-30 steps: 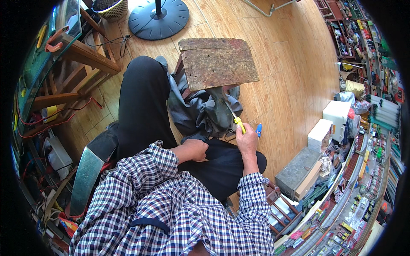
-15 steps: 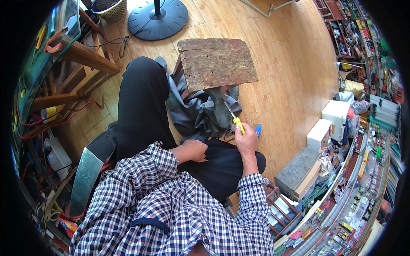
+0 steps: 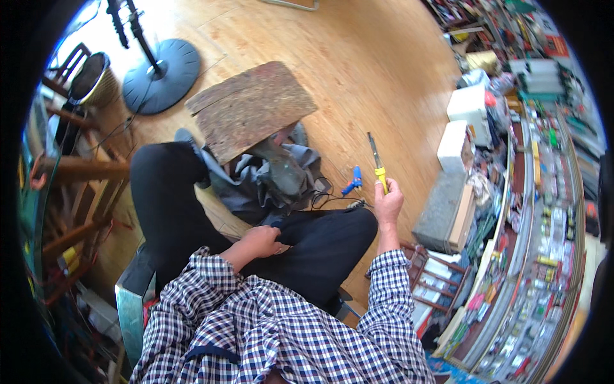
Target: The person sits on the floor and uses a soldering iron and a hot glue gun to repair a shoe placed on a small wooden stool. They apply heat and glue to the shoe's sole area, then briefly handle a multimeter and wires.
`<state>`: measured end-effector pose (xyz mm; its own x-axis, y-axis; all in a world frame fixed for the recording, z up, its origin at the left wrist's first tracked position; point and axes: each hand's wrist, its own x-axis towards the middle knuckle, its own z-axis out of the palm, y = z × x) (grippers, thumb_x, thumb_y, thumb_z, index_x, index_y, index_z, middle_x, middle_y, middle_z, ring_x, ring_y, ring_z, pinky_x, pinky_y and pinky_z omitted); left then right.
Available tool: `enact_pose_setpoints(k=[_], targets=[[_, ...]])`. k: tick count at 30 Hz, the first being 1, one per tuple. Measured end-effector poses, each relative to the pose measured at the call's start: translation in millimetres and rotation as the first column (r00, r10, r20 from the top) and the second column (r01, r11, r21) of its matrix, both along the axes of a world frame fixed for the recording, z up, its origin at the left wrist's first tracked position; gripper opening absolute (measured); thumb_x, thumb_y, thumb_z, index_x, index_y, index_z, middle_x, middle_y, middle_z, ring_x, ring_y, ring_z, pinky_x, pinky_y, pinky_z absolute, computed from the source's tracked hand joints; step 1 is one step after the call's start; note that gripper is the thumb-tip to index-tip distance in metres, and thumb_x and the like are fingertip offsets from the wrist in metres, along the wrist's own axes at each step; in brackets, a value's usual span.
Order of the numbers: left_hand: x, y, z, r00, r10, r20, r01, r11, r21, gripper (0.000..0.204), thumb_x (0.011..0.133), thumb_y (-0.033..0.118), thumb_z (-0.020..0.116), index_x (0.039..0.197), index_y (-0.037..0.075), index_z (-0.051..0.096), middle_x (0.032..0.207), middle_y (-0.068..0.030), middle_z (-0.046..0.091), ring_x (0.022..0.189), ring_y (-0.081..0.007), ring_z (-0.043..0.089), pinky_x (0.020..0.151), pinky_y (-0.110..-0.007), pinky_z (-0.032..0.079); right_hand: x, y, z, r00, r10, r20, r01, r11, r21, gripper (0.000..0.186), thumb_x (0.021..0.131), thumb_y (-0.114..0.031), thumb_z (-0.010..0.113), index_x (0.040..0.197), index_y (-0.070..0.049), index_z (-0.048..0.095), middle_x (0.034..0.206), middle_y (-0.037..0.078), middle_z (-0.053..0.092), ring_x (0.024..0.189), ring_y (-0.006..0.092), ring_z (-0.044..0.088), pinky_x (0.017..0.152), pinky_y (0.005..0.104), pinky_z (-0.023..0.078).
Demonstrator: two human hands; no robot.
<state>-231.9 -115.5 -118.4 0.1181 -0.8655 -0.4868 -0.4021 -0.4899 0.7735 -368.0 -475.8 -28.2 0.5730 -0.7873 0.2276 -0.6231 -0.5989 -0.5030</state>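
My right hand (image 3: 387,203), held out over the floor, grips a yellow-handled tool (image 3: 379,171) with a long metal shaft that points away from me. Its exact kind is unclear. My left hand (image 3: 259,243) rests on my lap, fingers curled; a thin tan edge shows beside them, but what they hold is hidden. A blue glue gun (image 3: 352,181) lies on the floor left of the tool, near dark cords. Ahead of my lap is a worn wooden stool (image 3: 252,109), with grey cloth (image 3: 246,192) and a dark, rounded, boot-like piece (image 3: 284,169) under its near edge.
A round black stand base (image 3: 176,77) and a wicker basket (image 3: 101,88) stand at far left. Wooden frames (image 3: 83,169) are along the left. On the right are white foam boxes (image 3: 455,146), a grey block (image 3: 438,221), a small wooden rack (image 3: 435,278) and trays of small goods (image 3: 543,256).
My right hand has drawn the tool away from the boot-like piece, out to the right. The view has turned, shifting the stool leftward. The glue gun now shows fully. My left hand stays on my lap.
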Motion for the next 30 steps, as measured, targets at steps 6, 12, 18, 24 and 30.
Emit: enact_pose_setpoints(k=[6,12,18,24,30], targets=[[2,5,-6,1.0,0.021,-0.003,-0.021,0.999,-0.025,0.047,0.094,0.032,0.072,0.13,0.002,0.069,0.12,-0.0233,0.073,0.114,-0.0422,0.069,0.099,-0.051,0.056,-112,-80,43,0.97,-0.223,0.102,0.242,0.935,-0.26,0.03,0.099,-0.022,0.071,0.114,0.004,0.066,0.096,0.022,0.073,0.087,0.0345,0.071,0.08,0.045,0.056],[13,7,6,0.994,0.087,-0.062,-0.086,0.996,0.02,0.046,0.094,0.031,0.073,0.128,0.0,0.07,0.122,-0.026,0.072,0.113,-0.0449,0.069,0.098,-0.05,0.056,-233,-109,39,0.812,-0.554,0.184,0.583,0.782,-0.219,0.035,0.102,-0.029,0.07,0.112,0.004,0.065,0.092,0.019,0.071,0.084,0.0302,0.066,0.079,0.0425,0.054],[15,20,11,0.988,0.156,-0.019,-0.152,0.98,0.131,0.042,0.096,0.026,0.074,0.128,-0.001,0.07,0.117,-0.0246,0.073,0.102,-0.0385,0.074,0.089,-0.046,0.059,-343,-61,-140,0.438,-0.899,0.007,0.651,0.322,0.688,0.03,0.105,-0.028,0.058,0.084,-0.007,0.06,0.064,0.002,0.056,0.051,0.0182,0.051,0.046,0.0371,0.041],[20,40,7,0.979,0.196,0.048,-0.202,0.962,0.184,0.036,0.096,0.021,0.074,0.123,-0.002,0.07,0.111,-0.0227,0.075,0.091,-0.0354,0.076,0.081,-0.045,0.06,-312,-29,-253,0.189,-0.941,-0.28,0.538,-0.139,0.831,0.026,0.111,-0.026,0.056,0.092,-0.009,0.056,0.062,0.001,0.05,0.043,0.0161,0.044,0.038,0.0379,0.038],[25,53,22,0.968,0.222,0.114,-0.25,0.852,0.461,0.036,0.096,0.023,0.073,0.12,-0.004,0.072,0.106,-0.021,0.078,0.091,-0.0319,0.078,0.079,-0.042,0.061,-289,-63,-318,0.229,-0.932,-0.28,0.678,-0.053,0.733,0.018,0.107,-0.023,0.064,0.108,-0.005,0.062,0.065,0.003,0.053,0.045,0.0164,0.045,0.041,0.0364,0.037]])
